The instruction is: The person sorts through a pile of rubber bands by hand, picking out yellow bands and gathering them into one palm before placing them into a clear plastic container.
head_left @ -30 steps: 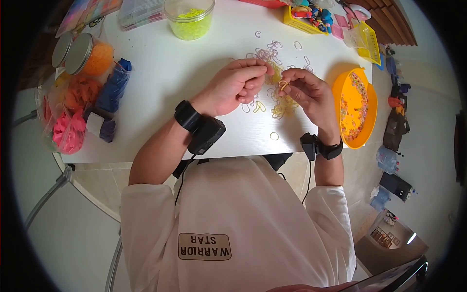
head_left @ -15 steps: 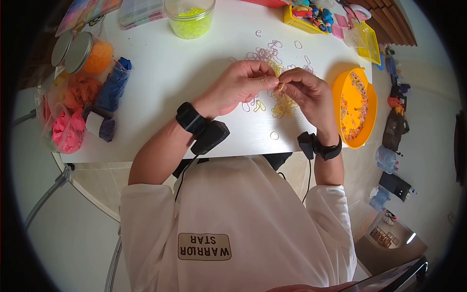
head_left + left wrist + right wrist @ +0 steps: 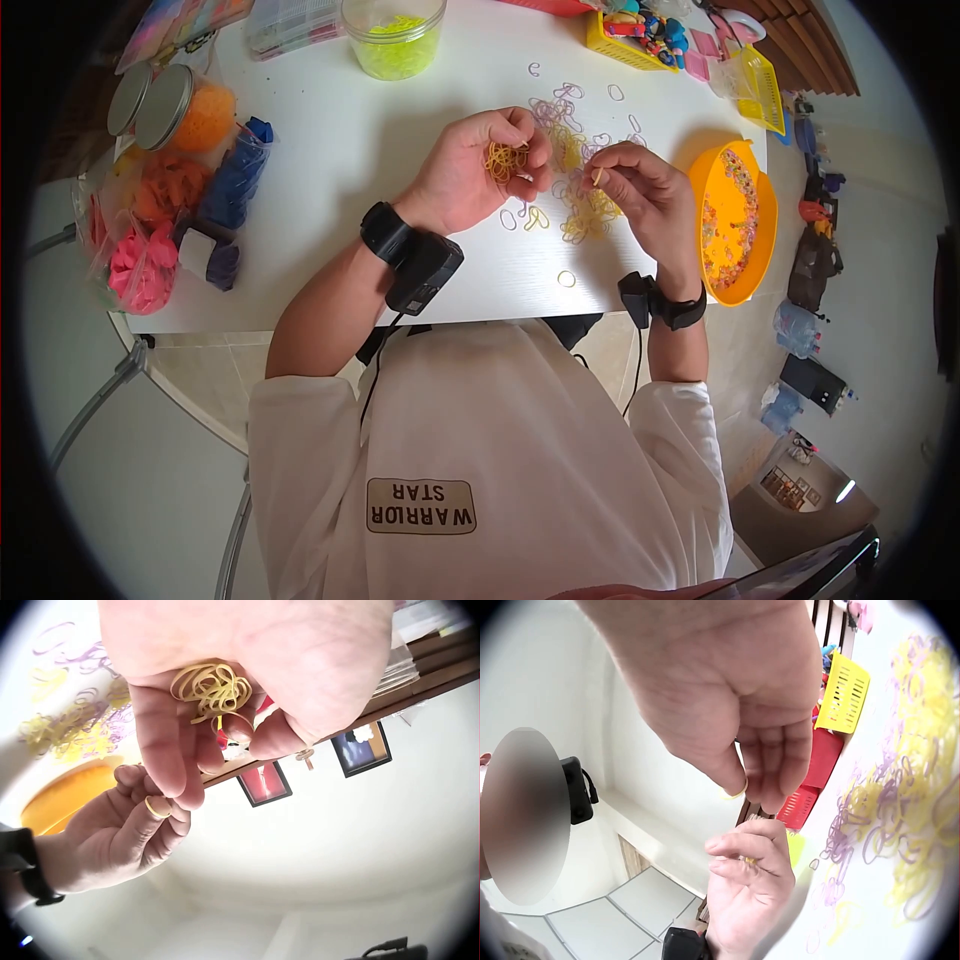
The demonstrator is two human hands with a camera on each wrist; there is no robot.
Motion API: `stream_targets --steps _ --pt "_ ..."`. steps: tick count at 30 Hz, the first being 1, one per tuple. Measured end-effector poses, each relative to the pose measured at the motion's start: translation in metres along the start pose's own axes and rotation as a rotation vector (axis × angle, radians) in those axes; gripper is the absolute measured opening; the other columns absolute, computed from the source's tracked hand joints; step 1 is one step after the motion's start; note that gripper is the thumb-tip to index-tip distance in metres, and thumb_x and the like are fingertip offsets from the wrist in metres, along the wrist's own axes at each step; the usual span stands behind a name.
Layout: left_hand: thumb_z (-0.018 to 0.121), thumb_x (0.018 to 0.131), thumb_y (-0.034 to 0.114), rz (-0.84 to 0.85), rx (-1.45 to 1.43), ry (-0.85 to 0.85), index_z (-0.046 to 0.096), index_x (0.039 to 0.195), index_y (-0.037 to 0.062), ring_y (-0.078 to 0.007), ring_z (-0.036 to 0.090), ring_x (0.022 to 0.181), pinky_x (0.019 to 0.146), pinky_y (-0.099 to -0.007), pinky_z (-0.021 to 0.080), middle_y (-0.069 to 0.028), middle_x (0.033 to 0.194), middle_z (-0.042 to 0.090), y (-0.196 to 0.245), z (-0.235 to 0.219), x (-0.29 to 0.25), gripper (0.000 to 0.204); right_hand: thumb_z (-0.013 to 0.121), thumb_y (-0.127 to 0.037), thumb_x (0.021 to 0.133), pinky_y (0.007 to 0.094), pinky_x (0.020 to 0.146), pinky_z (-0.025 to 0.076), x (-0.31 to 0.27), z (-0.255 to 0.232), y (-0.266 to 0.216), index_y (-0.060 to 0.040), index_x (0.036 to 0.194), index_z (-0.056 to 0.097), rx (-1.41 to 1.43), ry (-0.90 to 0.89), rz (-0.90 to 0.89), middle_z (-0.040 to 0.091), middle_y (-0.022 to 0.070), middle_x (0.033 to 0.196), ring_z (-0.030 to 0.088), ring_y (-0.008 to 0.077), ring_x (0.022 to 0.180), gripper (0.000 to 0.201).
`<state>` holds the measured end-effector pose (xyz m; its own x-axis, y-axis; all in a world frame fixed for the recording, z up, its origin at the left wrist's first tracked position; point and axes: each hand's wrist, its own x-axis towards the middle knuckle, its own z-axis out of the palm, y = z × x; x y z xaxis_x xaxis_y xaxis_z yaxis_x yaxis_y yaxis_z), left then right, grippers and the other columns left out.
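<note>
My left hand is turned palm up above the table, fingers curled round a bunch of yellow rubber bands. The same bunch lies against the palm in the left wrist view, with the thumb bent in beside it. To its right, my right hand pinches one yellowish band between thumb and fingers; this band loops by the thumb tip in the left wrist view. The hands are apart. Loose purple and yellow bands are scattered on the table between and beyond them.
An orange tray with small coloured pieces is right of my right hand. A tub of lime-green pieces and yellow baskets stand at the back. Jars and bagged coloured bundles are at the left.
The hands came together half a second ago and are now apart. My left hand has moved left and turned, showing the bunch in its palm. My right hand has shifted slightly right.
</note>
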<state>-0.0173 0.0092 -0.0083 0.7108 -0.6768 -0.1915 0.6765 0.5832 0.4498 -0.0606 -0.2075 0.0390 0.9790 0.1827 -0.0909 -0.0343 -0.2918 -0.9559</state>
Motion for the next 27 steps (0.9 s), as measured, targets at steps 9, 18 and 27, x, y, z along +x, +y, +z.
stream_targets --steps 9,18,27 --pt "0.050 0.089 0.021 -0.031 0.012 -0.062 0.049 0.086 0.0112 -0.0096 0.043 0.053 0.050 -0.0232 0.034 0.0018 0.069 0.046 0.001 -0.003 0.001 0.011 0.069 -0.007 0.088 0.0251 0.078 0.048 -0.001 -0.002 -0.001 -0.0028 0.097 0.069 -0.052 -0.011 0.001 0.068 0.0022 0.090 0.061 0.0115 0.083 0.010" --pt "0.041 0.102 0.046 -0.084 0.004 0.004 0.039 0.070 0.0160 -0.0063 0.029 0.048 0.046 -0.0209 0.025 0.0051 0.061 0.034 -0.001 -0.004 0.003 0.044 0.068 -0.006 0.088 0.0258 0.078 0.048 -0.001 -0.001 0.001 -0.0018 0.097 0.068 -0.061 -0.003 -0.027 0.067 0.0032 0.092 0.061 0.0124 0.084 0.009" --pt "0.038 0.102 0.051 -0.190 0.019 -0.049 0.042 0.066 0.0176 -0.0063 0.026 0.048 0.043 -0.0211 0.020 0.0050 0.056 0.032 -0.002 -0.006 0.002 0.049 0.066 -0.002 0.085 0.0307 0.080 0.050 0.010 0.013 -0.021 -0.0031 0.095 0.069 -0.267 -0.024 -0.316 0.066 0.0062 0.099 0.063 0.0207 0.092 0.010"
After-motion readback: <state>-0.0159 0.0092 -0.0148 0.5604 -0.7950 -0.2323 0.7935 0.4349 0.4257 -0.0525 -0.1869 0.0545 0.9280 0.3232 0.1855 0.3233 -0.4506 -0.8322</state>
